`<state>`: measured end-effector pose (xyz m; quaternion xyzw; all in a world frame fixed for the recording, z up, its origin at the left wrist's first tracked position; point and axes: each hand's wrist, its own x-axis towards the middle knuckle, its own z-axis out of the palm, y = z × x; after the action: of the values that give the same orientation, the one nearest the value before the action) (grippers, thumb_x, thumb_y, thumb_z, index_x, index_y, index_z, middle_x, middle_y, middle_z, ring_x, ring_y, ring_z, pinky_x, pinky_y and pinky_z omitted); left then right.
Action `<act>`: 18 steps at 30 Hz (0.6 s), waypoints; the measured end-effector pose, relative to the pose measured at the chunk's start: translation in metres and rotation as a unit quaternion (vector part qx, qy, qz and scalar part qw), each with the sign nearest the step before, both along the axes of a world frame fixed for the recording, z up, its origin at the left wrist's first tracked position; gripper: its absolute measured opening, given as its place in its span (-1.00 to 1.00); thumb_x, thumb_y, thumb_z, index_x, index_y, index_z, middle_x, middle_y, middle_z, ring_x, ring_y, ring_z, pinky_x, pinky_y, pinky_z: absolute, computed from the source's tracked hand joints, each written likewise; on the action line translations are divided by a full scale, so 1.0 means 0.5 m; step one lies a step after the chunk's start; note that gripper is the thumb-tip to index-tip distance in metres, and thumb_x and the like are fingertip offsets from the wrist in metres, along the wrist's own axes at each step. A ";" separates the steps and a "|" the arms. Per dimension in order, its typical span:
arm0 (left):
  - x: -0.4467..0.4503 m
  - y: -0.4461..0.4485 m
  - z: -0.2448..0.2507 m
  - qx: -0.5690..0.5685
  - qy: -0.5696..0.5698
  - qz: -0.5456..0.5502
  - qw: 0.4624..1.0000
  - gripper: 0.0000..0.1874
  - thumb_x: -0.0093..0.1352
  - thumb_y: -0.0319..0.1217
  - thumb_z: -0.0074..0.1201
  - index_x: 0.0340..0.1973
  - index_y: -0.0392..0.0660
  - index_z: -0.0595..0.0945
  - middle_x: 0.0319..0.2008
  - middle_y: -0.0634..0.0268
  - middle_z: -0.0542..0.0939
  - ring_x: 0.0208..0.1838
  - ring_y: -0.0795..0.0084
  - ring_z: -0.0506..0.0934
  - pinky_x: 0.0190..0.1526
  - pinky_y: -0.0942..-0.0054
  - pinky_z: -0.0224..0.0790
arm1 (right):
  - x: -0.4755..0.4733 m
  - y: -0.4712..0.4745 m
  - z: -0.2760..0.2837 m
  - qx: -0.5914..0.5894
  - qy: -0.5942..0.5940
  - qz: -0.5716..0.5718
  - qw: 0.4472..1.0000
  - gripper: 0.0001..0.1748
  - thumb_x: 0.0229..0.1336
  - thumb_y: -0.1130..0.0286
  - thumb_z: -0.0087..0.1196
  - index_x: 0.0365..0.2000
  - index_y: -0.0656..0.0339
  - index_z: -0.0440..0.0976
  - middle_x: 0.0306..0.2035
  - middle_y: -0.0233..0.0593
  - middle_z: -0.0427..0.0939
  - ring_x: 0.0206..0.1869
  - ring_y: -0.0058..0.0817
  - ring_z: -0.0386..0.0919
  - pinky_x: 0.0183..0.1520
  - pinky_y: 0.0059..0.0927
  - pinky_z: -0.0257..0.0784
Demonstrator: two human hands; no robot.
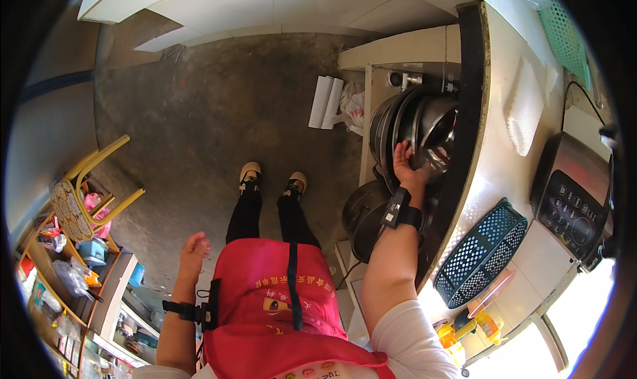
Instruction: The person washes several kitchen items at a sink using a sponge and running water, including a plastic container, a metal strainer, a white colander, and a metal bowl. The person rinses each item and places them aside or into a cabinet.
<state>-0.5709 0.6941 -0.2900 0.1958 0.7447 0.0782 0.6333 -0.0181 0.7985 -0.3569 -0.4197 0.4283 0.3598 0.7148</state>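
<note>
My right hand [409,167] reaches under the counter at the right and touches a stack of metal basins [403,120] standing tilted on edge. Its fingers rest along the rims; whether they grip one I cannot make out. Inside the nearest basin lies a shiny metal piece [440,155], partly hidden. Below the stack sits a dark metal pot [366,214], partly behind my forearm. My left hand [195,249] hangs free beside the red apron [268,279], fingers loosely bent and holding nothing.
On the counter [490,145] stand a dark plastic basket [482,254] and a black kitchen appliance [572,195]. White rolls [326,102] and a plastic bag [353,107] lie on the floor by the cabinet. A yellow-framed chair [94,190] and loaded shelves [74,274] stand at left.
</note>
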 end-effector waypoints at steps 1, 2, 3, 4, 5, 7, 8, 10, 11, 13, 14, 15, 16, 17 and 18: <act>-0.001 0.002 -0.001 -0.003 0.001 -0.004 1.000 -0.66 0.29 -0.36 -0.04 -0.03 -0.15 0.42 -0.22 0.26 0.51 -0.25 0.45 0.50 -0.25 0.52 0.34 | 0.005 0.000 -0.006 -0.014 0.012 -0.016 1.000 -0.49 0.12 -0.01 -0.24 -0.43 0.30 0.40 -0.40 0.05 0.47 -0.25 -0.07 0.48 -0.13 -0.05 0.42; -0.002 0.004 -0.002 -0.004 0.006 -0.011 1.000 -0.66 0.29 -0.36 -0.03 -0.03 -0.15 0.41 -0.22 0.26 0.50 -0.25 0.44 0.50 -0.25 0.52 0.34 | 0.012 0.000 -0.013 -0.018 0.019 -0.016 1.000 -0.51 0.12 0.01 -0.22 -0.48 0.28 0.40 -0.46 -0.01 0.47 -0.30 -0.10 0.49 -0.16 -0.08 0.43; -0.003 0.006 -0.005 -0.006 0.003 -0.008 1.000 -0.66 0.29 -0.36 -0.03 -0.03 -0.15 0.41 -0.22 0.26 0.51 -0.25 0.44 0.50 -0.25 0.52 0.34 | 0.020 -0.002 -0.021 -0.024 0.007 -0.004 1.000 -0.53 0.11 0.02 -0.20 -0.52 0.26 0.39 -0.53 -0.06 0.47 -0.34 -0.13 0.50 -0.18 -0.10 0.45; -0.004 0.007 -0.007 -0.007 0.004 -0.009 1.000 -0.66 0.29 -0.36 -0.04 -0.02 -0.15 0.41 -0.22 0.26 0.51 -0.25 0.44 0.50 -0.25 0.52 0.34 | 0.028 -0.004 -0.031 -0.016 0.025 -0.014 0.999 -0.53 0.11 0.04 -0.20 -0.51 0.30 0.39 -0.56 -0.10 0.45 -0.36 -0.17 0.51 -0.20 -0.14 0.46; -0.006 0.008 -0.010 -0.010 0.004 -0.014 1.000 -0.66 0.29 -0.36 -0.04 -0.02 -0.15 0.41 -0.22 0.26 0.51 -0.24 0.44 0.50 -0.25 0.52 0.34 | 0.035 -0.007 -0.043 -0.010 0.025 -0.012 1.000 -0.53 0.11 0.06 -0.20 -0.50 0.34 0.38 -0.59 -0.13 0.44 -0.38 -0.22 0.51 -0.22 -0.19 0.48; -0.007 0.013 -0.015 -0.004 -0.008 -0.013 1.000 -0.66 0.30 -0.37 -0.05 -0.02 -0.15 0.41 -0.21 0.25 0.51 -0.24 0.44 0.50 -0.25 0.52 0.34 | 0.047 -0.023 -0.063 0.010 0.022 -0.025 0.999 -0.60 0.11 0.14 -0.18 -0.51 0.33 0.39 -0.60 -0.20 0.45 -0.40 -0.29 0.51 -0.23 -0.23 0.48; -0.007 0.016 -0.016 -0.004 -0.006 -0.016 1.000 -0.66 0.30 -0.37 -0.05 -0.01 -0.16 0.41 -0.21 0.25 0.51 -0.24 0.44 0.50 -0.25 0.52 0.34 | 0.048 -0.031 -0.072 0.026 0.020 -0.038 0.999 -0.66 0.12 0.19 -0.15 -0.53 0.28 0.40 -0.58 -0.24 0.47 -0.39 -0.32 0.51 -0.22 -0.23 0.48; -0.003 0.024 -0.015 0.007 -0.008 -0.003 1.000 -0.66 0.30 -0.37 -0.03 -0.02 -0.16 0.42 -0.21 0.25 0.52 -0.27 0.47 0.50 -0.27 0.56 0.33 | 0.044 -0.046 -0.082 0.092 0.008 -0.031 0.995 -0.72 0.12 0.26 -0.14 -0.54 0.23 0.41 -0.54 -0.27 0.50 -0.39 -0.37 0.52 -0.20 -0.24 0.47; 0.000 0.030 -0.013 0.011 -0.004 0.001 1.000 -0.66 0.29 -0.37 -0.02 -0.02 -0.16 0.43 -0.22 0.25 0.52 -0.28 0.49 0.50 -0.28 0.58 0.33 | 0.038 -0.054 -0.081 0.141 -0.002 -0.013 0.990 -0.73 0.13 0.28 -0.14 -0.53 0.24 0.42 -0.52 -0.27 0.51 -0.39 -0.39 0.51 -0.20 -0.26 0.47; 0.008 0.045 -0.003 0.018 -0.013 -0.003 1.000 -0.66 0.30 -0.37 -0.03 -0.02 -0.16 0.43 -0.22 0.25 0.52 -0.27 0.50 0.50 -0.27 0.59 0.32 | 0.022 -0.063 -0.068 0.174 -0.024 0.009 0.984 -0.75 0.14 0.31 -0.14 -0.49 0.26 0.43 -0.48 -0.26 0.54 -0.38 -0.40 0.52 -0.18 -0.28 0.46; 0.015 0.055 0.003 0.019 -0.014 -0.007 1.000 -0.66 0.30 -0.37 -0.03 -0.02 -0.16 0.43 -0.22 0.25 0.52 -0.27 0.50 0.50 -0.27 0.59 0.32 | 0.013 -0.063 -0.057 0.159 -0.036 0.012 0.987 -0.75 0.14 0.31 -0.13 -0.47 0.28 0.43 -0.46 -0.24 0.54 -0.36 -0.39 0.52 -0.17 -0.29 0.46; 0.022 0.066 0.009 0.032 -0.024 -0.015 0.999 -0.66 0.31 -0.37 -0.04 -0.02 -0.16 0.42 -0.21 0.24 0.52 -0.25 0.49 0.50 -0.26 0.58 0.33 | 0.004 -0.063 -0.044 0.172 -0.063 0.038 0.982 -0.75 0.14 0.31 -0.12 -0.45 0.29 0.44 -0.43 -0.23 0.55 -0.35 -0.38 0.52 -0.16 -0.30 0.46; 0.030 0.079 0.015 0.041 -0.030 -0.026 0.998 -0.67 0.32 -0.37 -0.06 -0.01 -0.17 0.42 -0.20 0.23 0.52 -0.24 0.47 0.50 -0.24 0.57 0.34 | -0.008 -0.067 -0.028 0.140 -0.053 0.025 0.988 -0.75 0.15 0.31 -0.12 -0.43 0.30 0.44 -0.41 -0.22 0.56 -0.33 -0.37 0.53 -0.15 -0.29 0.46; 0.041 0.091 0.022 0.049 -0.036 -0.035 0.997 -0.67 0.33 -0.36 -0.07 -0.01 -0.18 0.41 -0.20 0.22 0.52 -0.22 0.46 0.50 -0.23 0.56 0.34 | -0.020 -0.072 -0.011 0.136 -0.058 0.035 0.988 -0.75 0.15 0.31 -0.12 -0.41 0.30 0.45 -0.39 -0.20 0.56 -0.31 -0.36 0.53 -0.14 -0.28 0.46; 0.054 0.104 0.028 0.053 -0.043 -0.033 0.997 -0.67 0.33 -0.37 -0.07 -0.01 -0.18 0.42 -0.20 0.22 0.52 -0.22 0.47 0.50 -0.23 0.56 0.35 | -0.030 -0.080 0.008 0.152 -0.078 0.067 0.983 -0.74 0.15 0.31 -0.11 -0.39 0.31 0.45 -0.37 -0.19 0.56 -0.29 -0.35 0.53 -0.14 -0.28 0.46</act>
<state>-0.5440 0.7459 -0.2758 0.2499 0.7048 0.1044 0.6556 -0.0329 0.7588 -0.3531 -0.3605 0.2830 0.4337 0.7758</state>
